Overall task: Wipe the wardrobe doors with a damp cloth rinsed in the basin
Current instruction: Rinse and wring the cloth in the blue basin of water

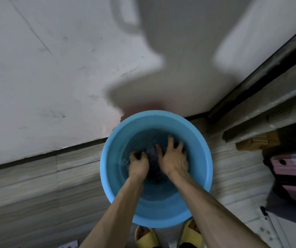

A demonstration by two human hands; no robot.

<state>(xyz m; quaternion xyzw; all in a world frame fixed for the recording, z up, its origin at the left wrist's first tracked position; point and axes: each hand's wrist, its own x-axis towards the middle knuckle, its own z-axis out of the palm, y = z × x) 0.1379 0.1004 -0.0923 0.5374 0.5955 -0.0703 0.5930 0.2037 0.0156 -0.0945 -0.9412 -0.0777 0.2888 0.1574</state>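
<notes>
Setting: a pale, banded tile floor [36, 185] runs under the hands. Beyond the fingertips rises a scuffed white panel [54, 68] crossed by the person's shadow. Whether it is a wall or a wardrobe door cannot be told.

Basin: a round, light-blue plastic basin [107, 158] holding water rings both hands, and both forearms reach in over its near rim.

Cloth: a dark blue, bunched wet cloth [151, 153] lies in the water between the two hands, touching both. It is crumpled and shows no clear long axis; the dark mass trails back from the fingertips toward the wrists.

Left hand: the left hand [138, 163], a thin ring on one finger, is curled into a fist around the cloth's left edge.

Right hand: the right hand [174, 158] has its fingers splayed and hooked, with the thumb against the cloth. Whether the fingertips catch fabric under the water cannot be told.

Key relation: the cloth sits between the palms, level with the knuckles. Lifting and wringing it likely depends on the right hand closing inward to meet the left, which has the surer hold.

Behind the wrists: yellow open-toed slippers [146, 237] peek out below the basin.

Count: one basin, one cloth, two hands, two slippers.
</notes>
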